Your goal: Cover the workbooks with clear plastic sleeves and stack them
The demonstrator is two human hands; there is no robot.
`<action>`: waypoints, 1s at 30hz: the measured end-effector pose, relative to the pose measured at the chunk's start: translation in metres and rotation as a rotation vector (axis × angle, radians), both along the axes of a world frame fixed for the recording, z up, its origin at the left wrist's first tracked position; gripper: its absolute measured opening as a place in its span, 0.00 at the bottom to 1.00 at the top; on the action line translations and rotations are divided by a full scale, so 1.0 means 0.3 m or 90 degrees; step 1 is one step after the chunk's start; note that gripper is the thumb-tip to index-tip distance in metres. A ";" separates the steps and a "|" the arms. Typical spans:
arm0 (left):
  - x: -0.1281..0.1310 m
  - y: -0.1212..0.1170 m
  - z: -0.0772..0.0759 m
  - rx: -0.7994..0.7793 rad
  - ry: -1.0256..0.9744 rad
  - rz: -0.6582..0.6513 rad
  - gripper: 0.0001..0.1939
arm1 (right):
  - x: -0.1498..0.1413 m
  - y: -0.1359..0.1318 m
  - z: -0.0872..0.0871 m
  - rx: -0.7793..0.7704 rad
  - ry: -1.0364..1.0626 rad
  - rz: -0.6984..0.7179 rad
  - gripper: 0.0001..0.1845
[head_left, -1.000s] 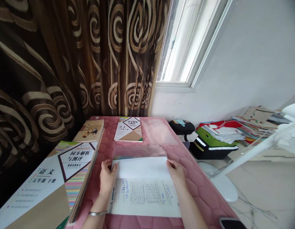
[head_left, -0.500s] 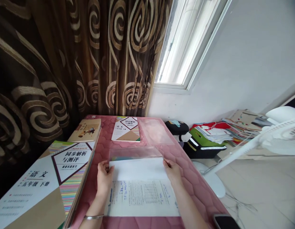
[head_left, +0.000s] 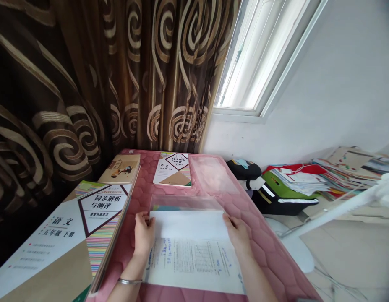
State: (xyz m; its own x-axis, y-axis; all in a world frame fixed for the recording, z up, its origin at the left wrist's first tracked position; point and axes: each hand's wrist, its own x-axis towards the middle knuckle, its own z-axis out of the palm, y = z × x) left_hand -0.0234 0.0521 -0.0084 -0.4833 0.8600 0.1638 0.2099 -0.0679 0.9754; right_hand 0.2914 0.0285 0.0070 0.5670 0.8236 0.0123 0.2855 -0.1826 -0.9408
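Observation:
An open workbook lies in front of me, its near page printed and marked with blue handwriting. A blank white page or cover flap forms its far part. Past that flap, a clear plastic book cover sticks out, with a teal strip showing through it. My left hand pinches the flap's left edge, thumb on top and fingers curled under. At the right edge, my right hand grips the flap the same way. Whether the plastic is also between the fingers is hard to tell.
A large workbook on a stack fills the left side, with a tan book behind it. On the pink padded tabletop lie a smaller workbook and a clear plastic sheet. A white fan stands right of the table.
Both hands keep their hold on the flap's edges, and the workbook barely shifts. The camera view has swung slightly left and then back right.

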 end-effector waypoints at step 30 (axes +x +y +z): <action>-0.011 -0.026 0.073 -0.104 0.058 -0.038 0.16 | -0.021 -0.020 0.011 0.076 -0.046 -0.006 0.28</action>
State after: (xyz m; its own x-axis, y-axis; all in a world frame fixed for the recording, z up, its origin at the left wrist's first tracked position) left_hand -0.0268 0.0442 0.0135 -0.4200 0.9055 0.0604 0.2988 0.0752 0.9514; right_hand 0.2851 0.0224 0.0104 0.5686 0.8085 0.1515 0.3526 -0.0731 -0.9329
